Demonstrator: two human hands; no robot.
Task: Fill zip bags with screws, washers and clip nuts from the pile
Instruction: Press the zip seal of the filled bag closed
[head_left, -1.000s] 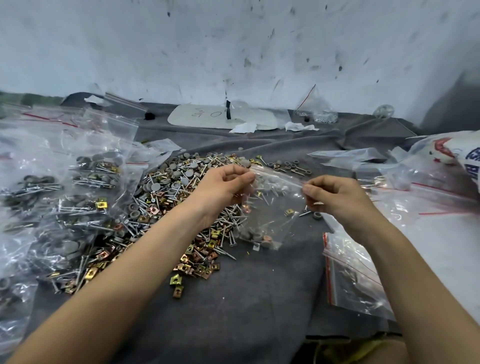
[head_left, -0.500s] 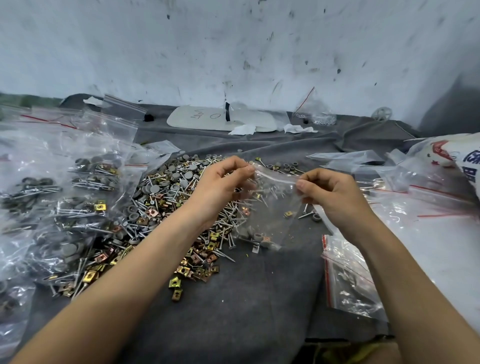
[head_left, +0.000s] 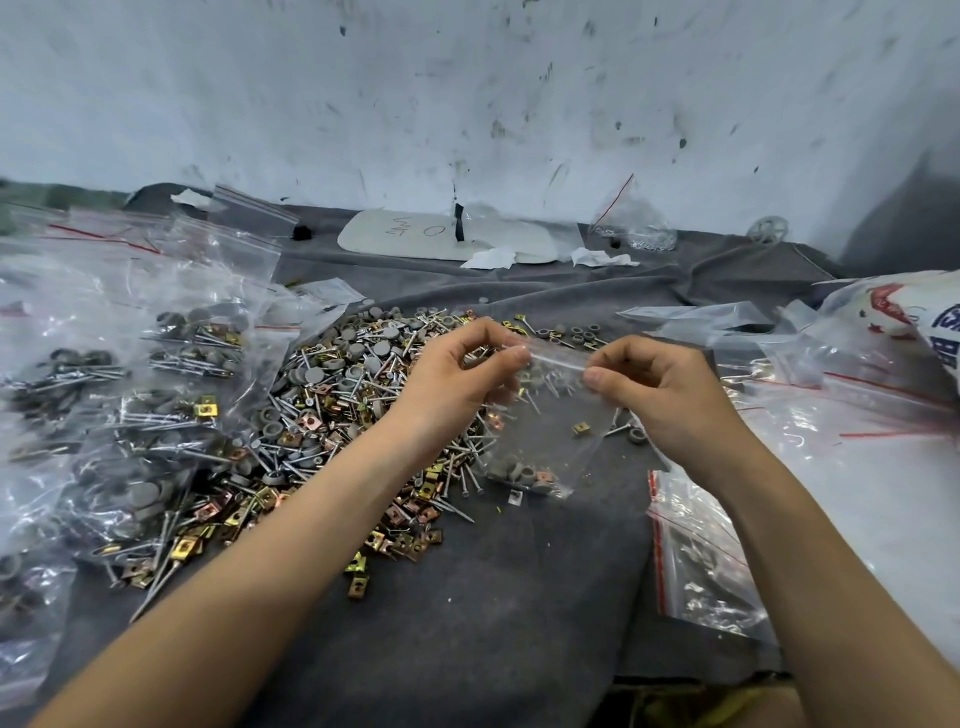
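Above pile (head_left: 332, 415), left hand (head_left: 457, 384), right hand (head_left: 660, 395) pinch zip bag (head_left: 545, 436) top; bag hangs lengthwise down.

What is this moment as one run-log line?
phase: likely sealing; zip bag: few parts inside; left hand: pinches bag top; right hand: pinches bag top; pile: left of bag

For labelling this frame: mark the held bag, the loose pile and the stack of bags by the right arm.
held bag (head_left: 545, 431), head view, its clear middle panel.
pile (head_left: 332, 395), head view, its centre.
bag stack (head_left: 701, 566), head view, top bag's face.
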